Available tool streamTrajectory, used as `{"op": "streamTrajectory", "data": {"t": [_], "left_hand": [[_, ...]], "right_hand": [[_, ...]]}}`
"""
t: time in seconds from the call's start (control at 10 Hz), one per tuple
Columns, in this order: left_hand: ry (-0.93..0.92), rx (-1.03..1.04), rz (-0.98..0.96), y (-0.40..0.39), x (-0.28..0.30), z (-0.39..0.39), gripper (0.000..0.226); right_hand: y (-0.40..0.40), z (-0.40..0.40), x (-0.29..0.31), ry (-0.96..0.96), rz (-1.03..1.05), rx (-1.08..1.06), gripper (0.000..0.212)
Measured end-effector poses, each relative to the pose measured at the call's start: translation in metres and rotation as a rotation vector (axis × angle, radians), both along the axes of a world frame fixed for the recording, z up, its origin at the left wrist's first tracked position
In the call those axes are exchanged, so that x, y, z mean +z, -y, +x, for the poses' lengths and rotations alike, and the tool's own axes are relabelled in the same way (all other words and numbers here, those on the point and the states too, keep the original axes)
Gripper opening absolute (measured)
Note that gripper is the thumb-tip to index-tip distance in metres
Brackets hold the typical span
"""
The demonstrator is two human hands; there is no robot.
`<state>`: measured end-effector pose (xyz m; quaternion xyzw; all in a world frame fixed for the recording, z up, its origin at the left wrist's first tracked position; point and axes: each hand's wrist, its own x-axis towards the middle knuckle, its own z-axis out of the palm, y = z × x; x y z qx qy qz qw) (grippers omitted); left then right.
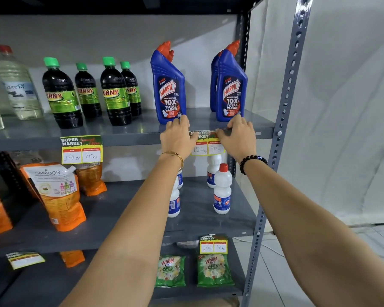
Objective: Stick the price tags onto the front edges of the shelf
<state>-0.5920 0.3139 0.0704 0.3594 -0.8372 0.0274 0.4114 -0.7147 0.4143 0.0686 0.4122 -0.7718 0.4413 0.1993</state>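
A price tag [206, 145] reading 120 and 90 lies against the front edge of the upper grey shelf [129, 140], below the blue Harpic bottles [169, 85]. My left hand [177, 138] presses its left top corner, thumb on the tag and fingers over the shelf lip. My right hand [237, 137] pinches and presses its right top corner. A second tag [82, 149], reading 150 and 75, hangs on the same edge further left. A third tag [213, 244] sits on the middle shelf's edge, and another tag [24, 259] hangs tilted at the lower left.
Dark Sunny bottles [87, 91] and clear bottles [18, 85] stand on the upper shelf. White bottles [222, 189] and orange Santoor pouches [58, 196] fill the middle shelf; green Wheel packets [213, 271] lie below. A perforated steel upright [284, 120] and white sheeting [341, 107] bound the right.
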Motion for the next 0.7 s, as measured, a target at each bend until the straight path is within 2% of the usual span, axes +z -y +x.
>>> {"op": "streamTrajectory", "data": {"t": [0.1, 0.2, 0.5, 0.6, 0.7], "left_hand": [[0.004, 0.034, 0.017, -0.002, 0.000, -0.004, 0.052], [0.005, 0.063, 0.009, -0.002, 0.001, -0.007, 0.058], [0.035, 0.063, -0.009, 0.001, 0.002, -0.010, 0.057], [0.068, 0.033, -0.002, -0.007, 0.002, -0.005, 0.045], [-0.008, -0.036, 0.003, -0.009, -0.003, 0.001, 0.038]], "right_hand": [[0.005, 0.004, 0.000, -0.029, 0.015, -0.050, 0.056], [0.009, 0.006, 0.001, -0.045, 0.038, -0.108, 0.065], [0.013, 0.005, 0.002, -0.068, 0.098, -0.132, 0.068], [0.006, 0.010, 0.006, -0.081, 0.176, -0.119, 0.065], [0.006, 0.015, 0.004, -0.145, 0.180, -0.127, 0.064]]}}
